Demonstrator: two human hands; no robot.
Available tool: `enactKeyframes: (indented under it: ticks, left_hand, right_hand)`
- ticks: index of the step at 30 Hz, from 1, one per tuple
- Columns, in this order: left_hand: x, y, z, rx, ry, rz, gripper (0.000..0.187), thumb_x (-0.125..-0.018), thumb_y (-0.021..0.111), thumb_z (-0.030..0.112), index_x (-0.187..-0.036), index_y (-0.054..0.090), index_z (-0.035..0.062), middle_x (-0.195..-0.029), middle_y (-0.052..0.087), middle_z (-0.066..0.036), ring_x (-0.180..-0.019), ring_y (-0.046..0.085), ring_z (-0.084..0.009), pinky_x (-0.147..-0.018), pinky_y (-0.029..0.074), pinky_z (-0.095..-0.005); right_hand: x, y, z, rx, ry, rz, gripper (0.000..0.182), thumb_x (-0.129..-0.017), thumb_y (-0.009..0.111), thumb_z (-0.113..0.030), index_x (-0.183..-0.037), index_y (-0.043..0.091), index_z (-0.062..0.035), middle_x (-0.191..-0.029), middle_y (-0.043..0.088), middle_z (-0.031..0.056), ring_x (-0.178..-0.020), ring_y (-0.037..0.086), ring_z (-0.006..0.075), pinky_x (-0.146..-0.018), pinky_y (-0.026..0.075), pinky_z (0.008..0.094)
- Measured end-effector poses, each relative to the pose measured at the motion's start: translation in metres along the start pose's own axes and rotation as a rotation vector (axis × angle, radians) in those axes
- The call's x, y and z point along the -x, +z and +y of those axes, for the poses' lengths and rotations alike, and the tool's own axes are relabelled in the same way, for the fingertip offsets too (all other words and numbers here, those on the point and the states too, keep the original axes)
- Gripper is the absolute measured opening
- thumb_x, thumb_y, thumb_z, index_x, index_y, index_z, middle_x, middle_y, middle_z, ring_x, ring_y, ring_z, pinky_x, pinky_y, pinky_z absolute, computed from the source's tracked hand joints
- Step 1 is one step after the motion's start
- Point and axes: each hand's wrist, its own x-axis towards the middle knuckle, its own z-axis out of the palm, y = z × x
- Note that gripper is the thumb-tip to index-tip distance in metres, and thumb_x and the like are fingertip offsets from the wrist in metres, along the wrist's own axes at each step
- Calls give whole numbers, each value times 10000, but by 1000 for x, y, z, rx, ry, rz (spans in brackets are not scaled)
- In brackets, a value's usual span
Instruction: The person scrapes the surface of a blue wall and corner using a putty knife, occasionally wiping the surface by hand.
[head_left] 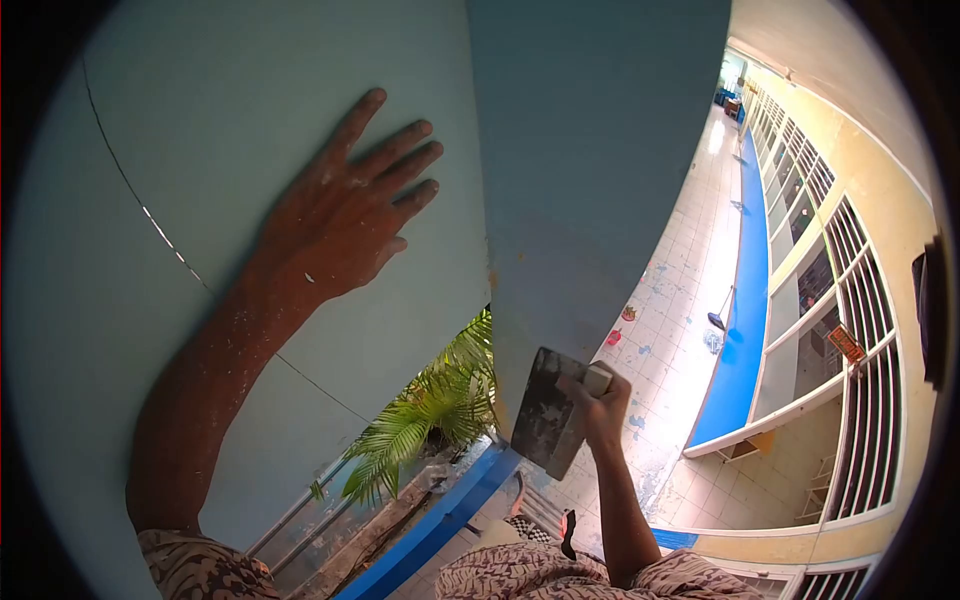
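Note:
My left hand (335,220) lies on a pale blue wall (270,90), fingers spread and nothing in them. White specks dot that hand and its forearm. A thin dark line (110,150) runs down the wall past the forearm. Lower right, my right hand (604,408) is closed round the light handle of a plastering trowel (546,408). Its flat rectangular blade is smeared with grey and tilted, overlapping the lower end of the darker blue-grey wall face (590,180). A corner edge between the two faces runs between my hands.
Below the corner are green palm leaves (410,425) and a blue ledge (420,560). To the right stretches a tiled corridor floor (680,260) with stains, red items (614,337) and a long-handled dark tool (716,320). White-barred windows (865,270) line the yellow wall.

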Motion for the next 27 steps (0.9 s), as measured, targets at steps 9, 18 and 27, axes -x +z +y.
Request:
enactKeyframes:
  ticks: [9,18,27]
  left_hand:
    - [-3,7,7,-75,44,-41,606,-934,624,601,-1468,561,321,-1644,385,55,-1567,224,-167,-1307,32,-630]
    - [-27,30,45,-174,-95,-28,849,-956,504,697,-1608,369,171,-1711,244,-61,-1596,126,-260,-1283,47,-654]
    - [-47,77,115,-8,-261,16,828,-953,592,476,-1572,372,-28,-1692,230,-228,-1593,105,-378,-1267,64,-667]
  right_hand:
    - [-3,-28,-59,-215,-115,140,102,-835,802,-66,-840,726,2,-761,715,16,-659,618,69,-604,460,240]
    - [1,-25,-59,-181,-150,189,155,-824,820,-79,-792,682,-15,-700,624,-39,-631,526,47,-588,411,242]
    - [13,-37,-46,-110,-119,264,198,-811,827,-78,-739,652,-19,-675,596,-37,-612,508,58,-572,398,253]
